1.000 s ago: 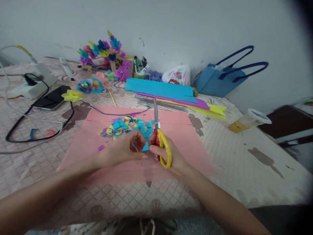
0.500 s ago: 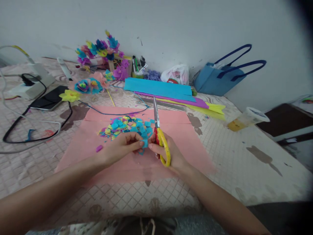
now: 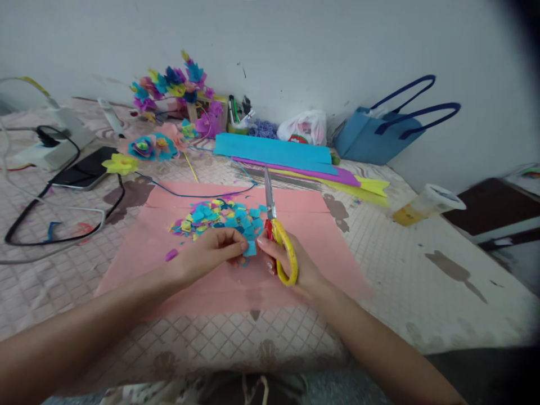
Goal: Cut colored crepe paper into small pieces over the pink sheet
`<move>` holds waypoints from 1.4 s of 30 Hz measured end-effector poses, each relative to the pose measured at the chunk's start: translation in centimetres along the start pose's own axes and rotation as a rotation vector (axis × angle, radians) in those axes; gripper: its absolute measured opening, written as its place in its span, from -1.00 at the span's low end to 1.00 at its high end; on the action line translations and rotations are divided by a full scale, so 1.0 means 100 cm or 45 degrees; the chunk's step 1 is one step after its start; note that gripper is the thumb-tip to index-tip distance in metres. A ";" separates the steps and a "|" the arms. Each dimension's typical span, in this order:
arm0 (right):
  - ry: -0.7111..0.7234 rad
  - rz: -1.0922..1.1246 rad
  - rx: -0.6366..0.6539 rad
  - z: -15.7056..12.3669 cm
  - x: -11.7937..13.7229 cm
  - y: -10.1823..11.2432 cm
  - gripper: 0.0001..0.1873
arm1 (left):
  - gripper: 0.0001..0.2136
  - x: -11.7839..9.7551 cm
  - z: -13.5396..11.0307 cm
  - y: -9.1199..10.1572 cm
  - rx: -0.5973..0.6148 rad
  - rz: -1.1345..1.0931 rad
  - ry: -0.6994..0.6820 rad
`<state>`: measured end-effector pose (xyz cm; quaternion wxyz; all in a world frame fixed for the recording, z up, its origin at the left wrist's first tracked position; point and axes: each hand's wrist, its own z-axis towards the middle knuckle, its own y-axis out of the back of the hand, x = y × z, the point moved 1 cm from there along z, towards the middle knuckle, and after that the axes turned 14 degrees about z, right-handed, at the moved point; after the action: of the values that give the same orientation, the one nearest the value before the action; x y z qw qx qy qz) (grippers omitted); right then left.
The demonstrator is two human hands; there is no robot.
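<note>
My left hand (image 3: 211, 254) pinches a small blue paper piece (image 3: 250, 248) over a pink paper sheet (image 3: 177, 270). My right hand (image 3: 291, 267) grips yellow-handled scissors (image 3: 278, 236) whose closed blades point away from me. The right forefinger also touches the blue piece. Just beyond both hands lies a pile of small cut paper bits (image 3: 215, 216) in blue, yellow and purple.
Behind the pink sheet lie long blue (image 3: 274, 151), purple and yellow paper sheets. Paper flowers (image 3: 172, 90) stand at the back left, with a phone (image 3: 84, 169), cables and a power strip (image 3: 54, 146). A blue bag (image 3: 371, 138) and a tipped plastic jar (image 3: 426, 205) sit to the right.
The blue piece has shifted slightly away from me between my fingertips, towards the pile. Both hands have moved a little forward. The scissors stay closed in my right hand.
</note>
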<state>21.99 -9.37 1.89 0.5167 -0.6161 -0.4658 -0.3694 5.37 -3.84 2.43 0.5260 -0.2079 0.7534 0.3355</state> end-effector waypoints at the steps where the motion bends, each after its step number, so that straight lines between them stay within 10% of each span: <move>1: -0.012 -0.014 -0.004 -0.001 0.000 0.000 -0.64 | -0.81 0.000 0.000 0.000 -0.002 0.011 -0.011; 42: 0.016 -0.015 -0.059 0.000 -0.005 -0.001 -0.61 | -0.74 0.012 0.002 -0.008 -0.061 0.029 -0.129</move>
<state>21.79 -9.40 1.47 0.5031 -0.6227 -0.4575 -0.3869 5.54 -4.19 1.03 0.5545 -0.1947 0.7198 0.3693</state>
